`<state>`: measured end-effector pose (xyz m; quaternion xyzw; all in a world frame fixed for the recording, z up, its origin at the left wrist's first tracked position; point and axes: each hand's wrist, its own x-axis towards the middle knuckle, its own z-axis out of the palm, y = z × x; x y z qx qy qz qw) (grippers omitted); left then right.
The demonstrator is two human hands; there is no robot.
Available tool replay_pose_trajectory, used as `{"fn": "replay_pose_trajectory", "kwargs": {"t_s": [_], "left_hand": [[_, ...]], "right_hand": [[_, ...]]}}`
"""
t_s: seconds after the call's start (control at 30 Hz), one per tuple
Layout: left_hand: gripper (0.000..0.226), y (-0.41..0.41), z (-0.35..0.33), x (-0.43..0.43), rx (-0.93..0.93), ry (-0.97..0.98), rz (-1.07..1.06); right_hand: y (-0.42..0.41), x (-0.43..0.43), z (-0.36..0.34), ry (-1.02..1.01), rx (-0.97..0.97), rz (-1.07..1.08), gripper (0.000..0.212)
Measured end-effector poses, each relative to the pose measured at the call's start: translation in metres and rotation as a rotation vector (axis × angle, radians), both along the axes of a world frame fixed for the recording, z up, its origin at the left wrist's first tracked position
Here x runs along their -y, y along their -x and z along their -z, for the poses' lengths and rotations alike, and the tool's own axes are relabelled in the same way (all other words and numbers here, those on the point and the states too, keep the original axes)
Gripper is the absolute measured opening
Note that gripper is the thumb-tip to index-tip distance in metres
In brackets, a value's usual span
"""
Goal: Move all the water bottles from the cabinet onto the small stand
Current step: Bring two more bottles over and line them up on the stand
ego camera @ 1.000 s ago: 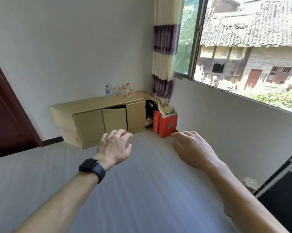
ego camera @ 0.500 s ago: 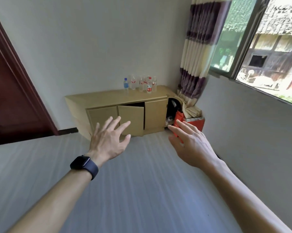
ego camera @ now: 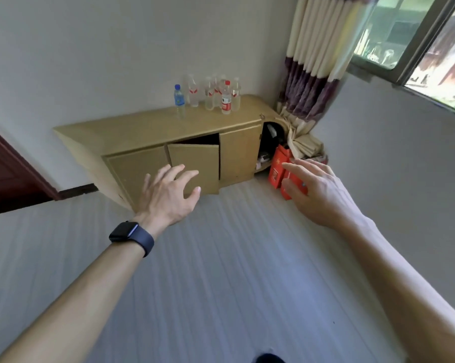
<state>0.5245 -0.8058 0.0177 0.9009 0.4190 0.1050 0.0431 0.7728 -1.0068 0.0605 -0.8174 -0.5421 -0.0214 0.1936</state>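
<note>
Several clear water bottles stand in a cluster on top of a low tan cabinet against the far wall. One has a blue cap and label, another a red cap and red label. The cabinet's middle door hangs ajar. My left hand, with a dark watch on the wrist, is held out with fingers spread, well short of the cabinet. My right hand is also stretched forward with straight fingers. Both hands hold nothing. No small stand is in view.
A red box sits on the floor at the cabinet's right end, below a striped curtain. A window fills the upper right. A dark red door is at the left. Pale plank floor stretches from me to the cabinet.
The cabinet has grown larger and shifted toward the centre as I moved closer and turned. Both hands stay outstretched and empty, the left fingers spreading wider.
</note>
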Motion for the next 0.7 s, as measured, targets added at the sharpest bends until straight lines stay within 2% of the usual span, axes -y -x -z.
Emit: {"fn": "replay_pose_trajectory", "kwargs": {"t_s": [0.17, 0.33, 0.5, 0.7], "left_hand": [[0.057, -0.062, 0.022, -0.092, -0.039, 0.027, -0.011], [0.052, -0.129, 0.029, -0.186, -0.077, 0.025, -0.062], [0.057, -0.184, 0.014, -0.271, -0.051, 0.007, -0.14], [0.049, -0.23, 0.02, -0.374, -0.06, 0.034, -0.159]], "right_hand": [[-0.054, -0.088, 0.022, 0.025, -0.022, 0.0, 0.039], [-0.136, -0.188, 0.042, 0.059, -0.053, -0.037, 0.041], [-0.21, -0.292, 0.038, 0.065, -0.044, -0.07, 0.041], [-0.264, -0.404, 0.035, 0.006, -0.019, -0.145, 0.033]]}}
